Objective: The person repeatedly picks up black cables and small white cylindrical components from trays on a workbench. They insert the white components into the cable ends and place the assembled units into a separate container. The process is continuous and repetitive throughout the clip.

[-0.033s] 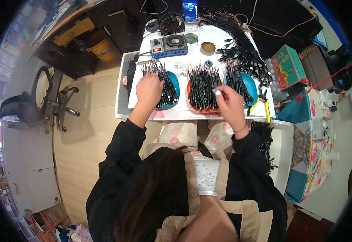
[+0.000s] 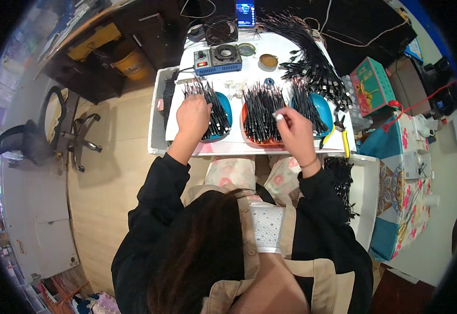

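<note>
My left hand (image 2: 193, 116) is curled closed over the left edge of a bunch of short black cables (image 2: 215, 116) in a blue tray (image 2: 224, 107). What its fingers grip is hidden under the hand. Above the right side of an orange tray (image 2: 249, 138) is my right hand (image 2: 295, 132), thumb and fingers drawn together. A small white spot shows at its fingertips, too small to name. Black cables with stripped ends (image 2: 262, 112) fill the orange tray. Right of it, a second blue tray (image 2: 321, 109) holds more black cables (image 2: 302, 102).
Behind the trays stand a blue solder pot (image 2: 218, 60), a round tin (image 2: 268, 62), a small fan (image 2: 222, 31) and a lit phone (image 2: 245, 14). A heap of black cables (image 2: 317, 73) lies back right. Yellow-handled cutters (image 2: 337, 135) rest at the table's right edge.
My right hand has shifted very slightly left and away from me. The left hand stays over the same cables.
</note>
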`<state>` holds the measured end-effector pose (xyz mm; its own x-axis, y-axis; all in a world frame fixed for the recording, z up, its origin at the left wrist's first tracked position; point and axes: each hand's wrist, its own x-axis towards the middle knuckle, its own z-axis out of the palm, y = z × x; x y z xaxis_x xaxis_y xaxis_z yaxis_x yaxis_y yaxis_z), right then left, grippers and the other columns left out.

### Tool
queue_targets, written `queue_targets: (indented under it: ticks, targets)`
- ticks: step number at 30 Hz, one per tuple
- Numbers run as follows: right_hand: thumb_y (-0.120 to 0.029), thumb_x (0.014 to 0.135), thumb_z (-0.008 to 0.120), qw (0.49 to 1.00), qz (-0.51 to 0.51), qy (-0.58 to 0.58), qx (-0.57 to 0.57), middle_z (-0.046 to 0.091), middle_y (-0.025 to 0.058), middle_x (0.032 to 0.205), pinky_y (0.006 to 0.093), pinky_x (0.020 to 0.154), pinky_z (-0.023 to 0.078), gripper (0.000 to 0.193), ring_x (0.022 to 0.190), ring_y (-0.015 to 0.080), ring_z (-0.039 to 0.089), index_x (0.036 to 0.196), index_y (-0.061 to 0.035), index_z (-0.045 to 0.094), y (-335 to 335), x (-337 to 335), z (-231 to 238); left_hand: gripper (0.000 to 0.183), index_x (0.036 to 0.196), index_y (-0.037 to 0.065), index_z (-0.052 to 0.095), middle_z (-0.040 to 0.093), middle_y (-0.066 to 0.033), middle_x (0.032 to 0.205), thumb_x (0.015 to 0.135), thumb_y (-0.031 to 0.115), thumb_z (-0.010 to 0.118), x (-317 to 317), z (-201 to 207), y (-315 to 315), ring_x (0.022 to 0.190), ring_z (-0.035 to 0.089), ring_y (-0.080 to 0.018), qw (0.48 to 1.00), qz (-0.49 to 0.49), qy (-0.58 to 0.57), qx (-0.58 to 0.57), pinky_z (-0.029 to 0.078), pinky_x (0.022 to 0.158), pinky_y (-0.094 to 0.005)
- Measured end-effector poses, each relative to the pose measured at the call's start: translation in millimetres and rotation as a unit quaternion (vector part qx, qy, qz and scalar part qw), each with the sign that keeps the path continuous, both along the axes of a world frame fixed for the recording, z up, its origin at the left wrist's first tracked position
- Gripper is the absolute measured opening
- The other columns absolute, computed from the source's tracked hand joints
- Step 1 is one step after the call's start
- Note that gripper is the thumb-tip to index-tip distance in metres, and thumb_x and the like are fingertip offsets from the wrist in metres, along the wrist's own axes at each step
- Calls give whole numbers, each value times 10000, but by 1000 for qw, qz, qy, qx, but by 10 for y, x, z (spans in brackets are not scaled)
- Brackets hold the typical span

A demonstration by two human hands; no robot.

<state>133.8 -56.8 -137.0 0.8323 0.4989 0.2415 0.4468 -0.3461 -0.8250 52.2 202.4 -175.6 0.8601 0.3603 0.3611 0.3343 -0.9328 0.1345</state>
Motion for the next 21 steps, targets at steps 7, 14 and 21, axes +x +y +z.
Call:
queue_targets:
  ticks: [7,14,21]
  targets:
    - [-156,819,599,994,-65,-8,-89,659,172,770,401,667,507,166,727,342,646,877,-8,645,72,306,-184,186,724,-15,607,630,-239,753,820,133,550,36,17,52,697,632,-402,992,20,-52,-117,512,656,-467]
    - [-183,813,623,994,-35,-44,-89,672,156,790,402,673,519,163,736,334,652,844,-24,642,416,597,-301,176,838,-27,647,639,-156,708,837,149,654,-161,304,12,605,609,-248,930,33,-143,-338,473,593,-336]
    - [-210,806,637,985,-49,-66,-152,670,134,768,427,654,521,141,734,339,648,804,-70,647,675,665,-369,113,936,-31,605,637,-89,873,909,78,600,-269,492,-242,698,597,-126,775,-84,-305,-547,476,646,-232]
